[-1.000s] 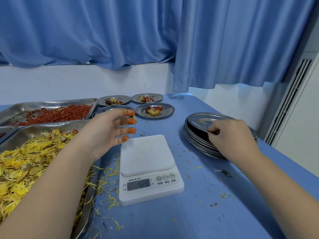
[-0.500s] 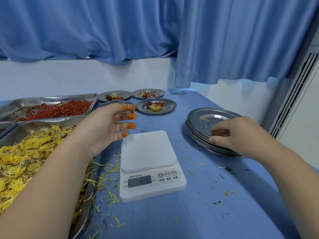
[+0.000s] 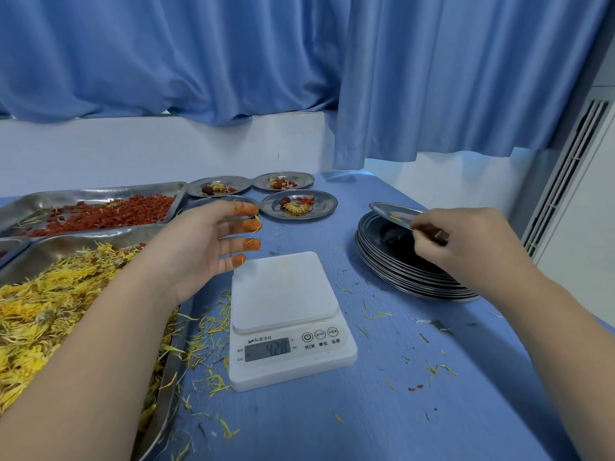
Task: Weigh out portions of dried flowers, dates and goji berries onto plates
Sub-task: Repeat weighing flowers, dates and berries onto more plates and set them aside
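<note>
A white digital scale (image 3: 286,314) stands mid-table with nothing on its platform; its display reads 428. My right hand (image 3: 466,244) pinches the near edge of the top metal plate (image 3: 392,212) and tilts it up off the stack of plates (image 3: 399,264). My left hand (image 3: 203,247) hovers open, fingers spread and stained orange, just left of the scale. A steel tray of yellow dried flowers (image 3: 50,301) lies under my left forearm. Behind it is a tray of red goji berries (image 3: 103,212). Three filled plates (image 3: 298,205) sit at the back.
Another plate (image 3: 206,202) is partly hidden behind my left fingers. Loose yellow petals (image 3: 209,331) litter the blue tablecloth around the scale. Blue curtains hang behind the table. The table's right edge runs close to a white vented unit (image 3: 565,181).
My right hand has taken hold of the top plate's edge and lifted it off the stack. My left hand has barely moved.
</note>
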`<state>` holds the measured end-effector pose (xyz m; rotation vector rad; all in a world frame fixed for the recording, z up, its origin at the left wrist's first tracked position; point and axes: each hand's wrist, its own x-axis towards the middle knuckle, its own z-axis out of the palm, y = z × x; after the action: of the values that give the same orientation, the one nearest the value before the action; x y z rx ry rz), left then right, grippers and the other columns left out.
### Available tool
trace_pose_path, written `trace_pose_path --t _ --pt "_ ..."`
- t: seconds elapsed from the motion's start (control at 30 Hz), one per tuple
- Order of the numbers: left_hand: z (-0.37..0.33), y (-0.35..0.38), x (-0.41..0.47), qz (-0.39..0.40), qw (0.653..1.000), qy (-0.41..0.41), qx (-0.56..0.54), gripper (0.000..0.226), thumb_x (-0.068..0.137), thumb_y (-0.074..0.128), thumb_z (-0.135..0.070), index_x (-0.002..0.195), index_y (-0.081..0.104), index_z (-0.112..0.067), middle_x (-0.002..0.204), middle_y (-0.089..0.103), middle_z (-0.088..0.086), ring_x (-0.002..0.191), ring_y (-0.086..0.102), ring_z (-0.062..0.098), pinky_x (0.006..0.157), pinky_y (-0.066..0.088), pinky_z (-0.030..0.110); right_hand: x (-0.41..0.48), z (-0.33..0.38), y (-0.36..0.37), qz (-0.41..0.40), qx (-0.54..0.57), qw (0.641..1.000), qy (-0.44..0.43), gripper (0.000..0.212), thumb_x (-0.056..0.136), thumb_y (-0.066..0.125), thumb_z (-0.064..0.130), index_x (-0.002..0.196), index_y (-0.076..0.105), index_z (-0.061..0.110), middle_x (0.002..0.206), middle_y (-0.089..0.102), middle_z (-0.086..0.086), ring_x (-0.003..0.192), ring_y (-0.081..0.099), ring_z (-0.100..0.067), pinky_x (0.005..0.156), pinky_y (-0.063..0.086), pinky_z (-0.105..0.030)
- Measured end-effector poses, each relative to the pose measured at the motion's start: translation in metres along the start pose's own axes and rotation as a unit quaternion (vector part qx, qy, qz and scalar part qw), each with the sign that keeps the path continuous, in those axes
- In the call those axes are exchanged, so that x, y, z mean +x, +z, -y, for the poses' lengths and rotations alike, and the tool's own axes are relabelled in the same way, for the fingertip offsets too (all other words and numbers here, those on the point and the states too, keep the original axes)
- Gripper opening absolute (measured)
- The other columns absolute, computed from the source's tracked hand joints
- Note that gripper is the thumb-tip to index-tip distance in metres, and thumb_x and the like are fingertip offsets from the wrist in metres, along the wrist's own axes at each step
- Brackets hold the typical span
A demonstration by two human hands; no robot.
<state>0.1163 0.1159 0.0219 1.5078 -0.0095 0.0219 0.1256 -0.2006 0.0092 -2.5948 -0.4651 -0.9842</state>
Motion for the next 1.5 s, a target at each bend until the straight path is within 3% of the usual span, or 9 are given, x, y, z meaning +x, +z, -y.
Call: trace_pose_path --t 0.1,0.27,0.5,0.63,0.73,0.83,1.2,1.37,1.5 --pt "0.0 0.0 -0.001 0.001 1.0 0.0 0.0 0.02 0.095 0.052 -0.029 0.094 0.069 -0.02 0.081 0.071 -0.003 0.07 0.068 0.016 0.067 0.047 0.03 0.002 0.001 0.002 -0.02 -0.009 1.0 -0.014 0.018 0.073 0.07 0.007 0.09 0.073 0.013 0.076 0.072 -0.006 0.069 0.066 -0.028 0.07 0.054 -0.036" --pt "0.0 -0.001 -0.002 -0.003 1.0 -0.001 -0.003 0.02 0.095 0.052 -0.028 0.093 0.07 -0.02 0.081 0.071 -0.003 0.07 0.068 0.016 0.067 0.047 0.03 0.004 -0.002 0.008 -0.053 -0.017 0.998 -0.008 0.032 0.072 0.056 -0.01 0.099 0.065 0.005 0.09 0.068 -0.01 0.085 0.06 -0.033 0.076 0.044 -0.035" --pt "0.0 0.0 0.0 -0.013 1.0 -0.004 -0.013 0.019 0.095 0.052 -0.028 0.096 0.069 -0.019 0.079 0.071 -0.004 0.069 0.068 0.015 0.065 0.047 0.029 0.004 -0.002 0.009 -0.087 -0.046 0.993 -0.069 0.019 0.067 0.066 -0.014 0.076 0.068 0.002 0.07 0.06 -0.013 0.067 0.054 -0.037 0.063 0.046 -0.047" --pt "-0.001 0.0 0.003 -0.111 0.992 0.013 -0.064 0.016 0.095 0.052 -0.026 0.094 0.067 -0.02 0.077 0.067 -0.005 0.062 0.066 0.012 0.062 0.045 0.027 -0.006 0.03 0.01 -0.14 -0.01 0.976 -0.169 0.012 0.07 0.062 -0.007 0.069 0.064 0.005 0.065 0.054 -0.009 0.062 0.049 -0.032 0.059 0.04 -0.042" --pt "-0.002 -0.006 0.005 -0.19 0.976 0.029 -0.106 0.016 0.094 0.05 -0.024 0.089 0.065 -0.023 0.072 0.061 -0.008 0.056 0.06 0.009 0.059 0.042 0.025 -0.018 0.064 0.02 -0.122 0.039 0.963 -0.239 0.013 0.072 0.059 -0.008 0.067 0.062 0.004 0.065 0.05 -0.008 0.061 0.044 -0.03 0.056 0.036 -0.039" --pt "-0.003 -0.01 0.007 -0.22 0.966 0.039 -0.13 0.015 0.094 0.049 -0.024 0.088 0.062 -0.023 0.07 0.058 -0.009 0.057 0.056 0.01 0.059 0.041 0.025 -0.029 0.086 0.032 -0.091 0.103 0.951 -0.275 0.015 0.074 0.06 -0.009 0.066 0.061 0.003 0.064 0.049 -0.008 0.061 0.043 -0.029 0.056 0.035 -0.039" --pt "-0.003 -0.004 0.004 -0.185 0.98 0.026 -0.074 0.014 0.093 0.051 -0.024 0.086 0.063 -0.023 0.074 0.061 -0.008 0.062 0.056 0.01 0.059 0.039 0.025 -0.028 0.087 0.06 -0.026 0.123 0.956 -0.265 0.014 0.071 0.067 -0.008 0.069 0.063 0.005 0.066 0.053 -0.007 0.063 0.049 -0.028 0.057 0.042 -0.041" --pt "-0.003 -0.005 0.003 -0.191 0.979 0.026 -0.068 0.015 0.092 0.052 -0.024 0.085 0.065 -0.024 0.074 0.062 -0.008 0.062 0.058 0.011 0.06 0.04 0.026 -0.031 0.089 0.054 -0.016 0.109 0.955 -0.277 0.01 0.082 0.068 0.008 0.073 0.07 0.012 0.069 0.061 0.0 0.067 0.052 -0.027 0.062 0.042 -0.04" --pt "-0.003 -0.006 0.002 -0.191 0.979 0.028 -0.065 0.016 0.092 0.051 -0.024 0.085 0.065 -0.023 0.074 0.061 -0.008 0.063 0.058 0.011 0.06 0.039 0.025 -0.035 0.091 0.046 0.063 0.094 0.954 -0.279 0.009 0.084 0.069 0.025 0.079 0.073 0.018 0.078 0.067 0.006 0.069 0.058 -0.02 0.064 0.046 -0.035"
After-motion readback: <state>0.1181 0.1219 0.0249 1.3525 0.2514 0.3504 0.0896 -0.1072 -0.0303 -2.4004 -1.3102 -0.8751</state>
